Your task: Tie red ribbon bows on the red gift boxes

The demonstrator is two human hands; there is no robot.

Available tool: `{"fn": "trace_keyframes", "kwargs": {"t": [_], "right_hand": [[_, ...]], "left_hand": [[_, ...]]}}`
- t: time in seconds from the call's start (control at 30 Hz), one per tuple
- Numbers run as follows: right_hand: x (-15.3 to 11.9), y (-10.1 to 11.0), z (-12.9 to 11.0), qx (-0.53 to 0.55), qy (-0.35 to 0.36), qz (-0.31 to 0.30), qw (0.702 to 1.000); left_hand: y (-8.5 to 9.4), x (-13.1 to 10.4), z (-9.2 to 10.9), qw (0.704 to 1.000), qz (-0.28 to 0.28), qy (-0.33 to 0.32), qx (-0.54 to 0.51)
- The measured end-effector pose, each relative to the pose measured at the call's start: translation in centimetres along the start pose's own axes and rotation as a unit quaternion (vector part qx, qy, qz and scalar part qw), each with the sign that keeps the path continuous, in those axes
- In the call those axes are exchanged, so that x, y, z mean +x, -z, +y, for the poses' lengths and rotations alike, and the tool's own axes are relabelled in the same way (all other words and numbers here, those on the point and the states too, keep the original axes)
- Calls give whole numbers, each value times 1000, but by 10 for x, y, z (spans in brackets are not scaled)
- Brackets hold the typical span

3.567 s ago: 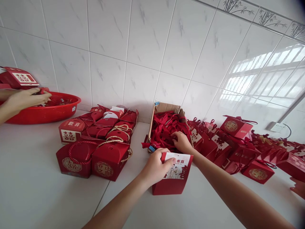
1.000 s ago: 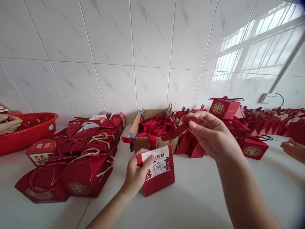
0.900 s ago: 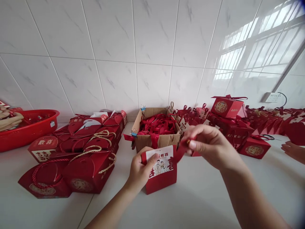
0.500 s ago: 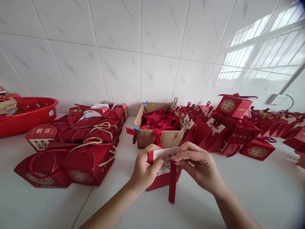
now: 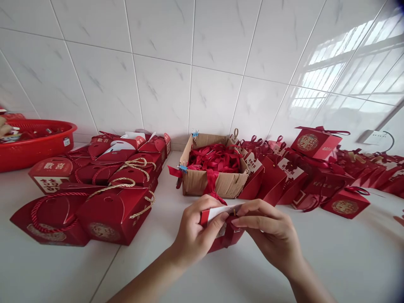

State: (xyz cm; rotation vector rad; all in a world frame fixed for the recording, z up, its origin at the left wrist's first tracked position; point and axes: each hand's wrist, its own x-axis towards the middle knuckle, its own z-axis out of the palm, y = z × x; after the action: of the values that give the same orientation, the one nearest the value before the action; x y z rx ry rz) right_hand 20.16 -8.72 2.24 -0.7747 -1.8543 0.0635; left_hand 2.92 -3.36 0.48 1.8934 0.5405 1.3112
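My left hand [image 5: 197, 231] is closed on the left part of the top edge of a red paper gift box [image 5: 217, 245], thumb in front and fingers behind. Between both hands shows the box's white top strip. A dark red ribbon [image 5: 227, 237] hangs down its front. At the right of the same edge, my right hand [image 5: 273, 231] pinches the ribbon near its upper end, where a small gold-coloured bit shows. My fingers partly hide the ribbon's end and the printed front. Just behind stands a cardboard box [image 5: 217, 185] of loose red ribbons [image 5: 217, 158].
Red gift boxes with rope handles [image 5: 107, 219] stand in rows at left. Beyond them is a red plastic basin [image 5: 34, 151] with another person's hand [image 5: 3, 127]. More red bags and boxes [image 5: 344, 204] line the tiled wall at right. Another hand [image 5: 400, 219] shows at the right edge.
My right hand has drawn the ribbon's hanging end up, so less of it hangs below the box. The gift box tilts more, and the view has shifted slightly.
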Motion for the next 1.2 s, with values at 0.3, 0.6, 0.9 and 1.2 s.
{"fn": "trace_keyframes", "kwargs": {"t": [0.3,0.6,0.9,1.2], "right_hand": [[-1,-1,-4,-11,1,9,1000],[0,-11,-11,-119,0,67,991],[-3,-14,-11,-141,0,78,987],[-5,-15,-17,-167,-48,124,977]], "left_hand": [[1,-1,1,999,-15,-30,4],[0,-1,2,1000,-7,-26,-1],[1,0,1,999,0,-32,10],[0,-4,4,998,-24,-57,-6]]}}
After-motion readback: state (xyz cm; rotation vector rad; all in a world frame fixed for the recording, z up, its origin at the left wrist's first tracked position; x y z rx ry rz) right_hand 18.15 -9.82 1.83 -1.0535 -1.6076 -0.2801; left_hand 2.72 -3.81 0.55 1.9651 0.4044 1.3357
